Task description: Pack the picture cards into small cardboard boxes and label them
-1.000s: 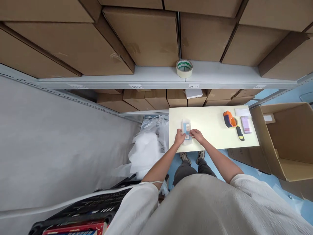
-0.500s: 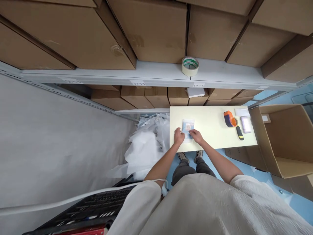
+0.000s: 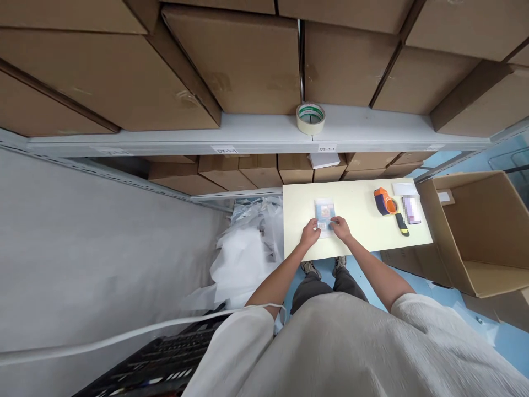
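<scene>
An open cardboard box (image 3: 475, 231) stands at the right of the pale yellow desk (image 3: 359, 242). On the desk an orange tape dispenser (image 3: 384, 201) lies well apart from a small clear packet (image 3: 324, 211), flat near the front edge. The left hand (image 3: 309, 233) and right hand (image 3: 339, 227) both pinch its near end with curled fingers

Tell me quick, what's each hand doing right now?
Left hand: fingers closed on the near left edge of the clear packet.
Right hand: fingers closed on the same packet's near right edge.
</scene>
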Motion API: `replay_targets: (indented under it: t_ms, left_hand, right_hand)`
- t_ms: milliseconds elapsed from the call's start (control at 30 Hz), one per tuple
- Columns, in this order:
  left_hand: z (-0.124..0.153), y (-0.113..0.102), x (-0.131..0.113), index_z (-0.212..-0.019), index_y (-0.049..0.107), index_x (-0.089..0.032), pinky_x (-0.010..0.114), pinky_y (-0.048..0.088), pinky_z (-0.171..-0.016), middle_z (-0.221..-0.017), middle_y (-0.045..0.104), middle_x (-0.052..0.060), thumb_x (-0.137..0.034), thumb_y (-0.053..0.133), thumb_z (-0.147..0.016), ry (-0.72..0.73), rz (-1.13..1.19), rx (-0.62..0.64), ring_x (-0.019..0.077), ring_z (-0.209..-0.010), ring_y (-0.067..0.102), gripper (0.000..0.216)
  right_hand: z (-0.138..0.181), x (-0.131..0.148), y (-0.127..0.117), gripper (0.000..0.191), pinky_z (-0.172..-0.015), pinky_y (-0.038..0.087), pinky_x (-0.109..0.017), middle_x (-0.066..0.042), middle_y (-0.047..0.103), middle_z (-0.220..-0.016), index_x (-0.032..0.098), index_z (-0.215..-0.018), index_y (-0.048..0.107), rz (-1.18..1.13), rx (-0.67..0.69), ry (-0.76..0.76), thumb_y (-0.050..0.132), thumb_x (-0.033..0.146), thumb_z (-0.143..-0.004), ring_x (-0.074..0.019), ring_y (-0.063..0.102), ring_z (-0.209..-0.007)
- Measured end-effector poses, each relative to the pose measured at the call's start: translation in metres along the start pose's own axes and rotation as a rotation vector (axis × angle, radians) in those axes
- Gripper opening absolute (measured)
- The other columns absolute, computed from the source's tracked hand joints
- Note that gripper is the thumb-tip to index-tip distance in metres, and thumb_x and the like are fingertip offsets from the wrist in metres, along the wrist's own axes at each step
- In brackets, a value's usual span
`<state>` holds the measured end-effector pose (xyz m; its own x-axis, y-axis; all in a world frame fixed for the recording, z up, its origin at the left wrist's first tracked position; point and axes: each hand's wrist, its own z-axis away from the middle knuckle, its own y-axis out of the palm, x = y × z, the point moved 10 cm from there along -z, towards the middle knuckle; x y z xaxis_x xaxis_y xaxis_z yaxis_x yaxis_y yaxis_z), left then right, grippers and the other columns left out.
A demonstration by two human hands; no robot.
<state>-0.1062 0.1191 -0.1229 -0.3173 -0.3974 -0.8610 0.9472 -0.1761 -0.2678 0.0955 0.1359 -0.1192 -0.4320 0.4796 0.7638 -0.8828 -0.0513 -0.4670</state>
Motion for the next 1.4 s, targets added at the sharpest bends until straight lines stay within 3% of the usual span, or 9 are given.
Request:
replay_targets:
  t_ms: [200,333,433,633,733,833,1000,1300,1400]
  left_hand:
    - [-0.010,0.038,-0.018,-0.130,0.067,-0.023,0.042,0.054,-0.114,-0.141,0.072,0.008,-0.005,0.059,-0.080,0.035,-0.057,0.062,0.0248,-0.133,0.068,0.053]
    - [-0.011,0.045,-0.043,-0.123,0.069,-0.023,0.048,0.044,-0.126,-0.142,0.066,0.012,-0.006,0.060,-0.081,0.117,-0.229,-0.106,0.0295,-0.144,0.056,0.046]
    - [-0.010,0.068,-0.065,-0.123,0.068,-0.022,0.051,0.040,-0.128,-0.142,0.063,0.014,-0.006,0.059,-0.083,0.161,-0.299,-0.142,0.0317,-0.147,0.053,0.044]
    - [-0.010,0.149,-0.102,-0.121,0.069,-0.024,0.051,0.042,-0.127,-0.137,0.065,0.012,-0.006,0.058,-0.080,0.221,-0.303,-0.006,0.0306,-0.143,0.056,0.046]
    - [-0.011,0.183,-0.114,-0.118,0.071,-0.023,0.050,0.043,-0.125,-0.136,0.065,0.012,-0.005,0.059,-0.080,0.236,-0.304,0.028,0.0302,-0.142,0.057,0.044]
    - [-0.011,0.211,-0.122,-0.117,0.071,-0.022,0.050,0.044,-0.124,-0.137,0.065,0.013,-0.005,0.059,-0.081,0.235,-0.317,0.053,0.0299,-0.142,0.057,0.042]
    - [-0.006,0.241,-0.126,-0.118,0.072,-0.023,0.050,0.044,-0.124,-0.136,0.067,0.012,-0.006,0.059,-0.081,0.240,-0.331,0.115,0.0286,-0.142,0.057,0.043]
    - [-0.003,0.246,-0.116,-0.113,0.074,-0.022,0.047,0.052,-0.116,-0.127,0.070,0.011,-0.005,0.060,-0.082,0.158,-0.347,0.132,0.0270,-0.124,0.067,0.038]
    - [-0.005,0.243,-0.118,-0.111,0.074,-0.022,0.046,0.052,-0.115,-0.127,0.070,0.010,-0.005,0.060,-0.083,0.154,-0.325,0.125,0.0260,-0.122,0.067,0.036]
  right_hand:
    - [-0.021,-0.004,-0.032,0.034,-0.119,0.046,-0.043,-0.007,0.072,-0.126,0.024,-0.108,0.071,0.006,0.042,-0.031,0.064,0.033,-0.076,-0.0245,0.064,-0.121]
    - [-0.025,-0.008,-0.068,0.030,-0.115,0.050,-0.042,-0.009,0.070,-0.128,0.024,-0.109,0.072,0.048,0.022,-0.083,0.063,0.030,-0.081,-0.0255,0.066,-0.119]
    - [-0.021,-0.019,-0.116,0.030,-0.110,0.053,-0.042,-0.012,0.069,-0.128,0.022,-0.113,0.072,0.134,-0.049,-0.139,0.060,0.030,-0.087,-0.0264,0.067,-0.113]
    - [-0.006,-0.076,-0.245,0.031,-0.106,0.047,-0.046,-0.017,0.064,-0.130,0.019,-0.121,0.069,0.514,-0.275,-0.068,0.057,0.028,-0.094,-0.0326,0.060,-0.119]
    - [-0.006,-0.099,-0.286,0.034,-0.105,0.043,-0.048,-0.020,0.061,-0.138,0.018,-0.127,0.066,0.698,-0.258,-0.011,0.058,0.028,-0.096,-0.0363,0.055,-0.127]
    - [-0.013,-0.112,-0.303,0.034,-0.106,0.040,-0.049,-0.021,0.060,-0.141,0.017,-0.129,0.065,0.794,-0.182,-0.001,0.056,0.028,-0.098,-0.0379,0.051,-0.130]
    - [-0.028,-0.121,-0.305,0.034,-0.106,0.039,-0.050,-0.022,0.061,-0.137,0.017,-0.131,0.063,0.806,-0.124,-0.009,0.055,0.027,-0.100,-0.0379,0.051,-0.129]
    - [-0.036,-0.130,-0.308,0.039,-0.098,0.044,-0.046,-0.024,0.064,-0.130,0.016,-0.131,0.060,0.738,-0.110,-0.006,0.057,0.014,-0.092,-0.0368,0.056,-0.122]
    - [-0.025,-0.130,-0.323,0.040,-0.095,0.045,-0.044,-0.021,0.068,-0.124,0.016,-0.129,0.058,0.612,-0.199,0.061,0.059,0.017,-0.089,-0.0351,0.060,-0.115]
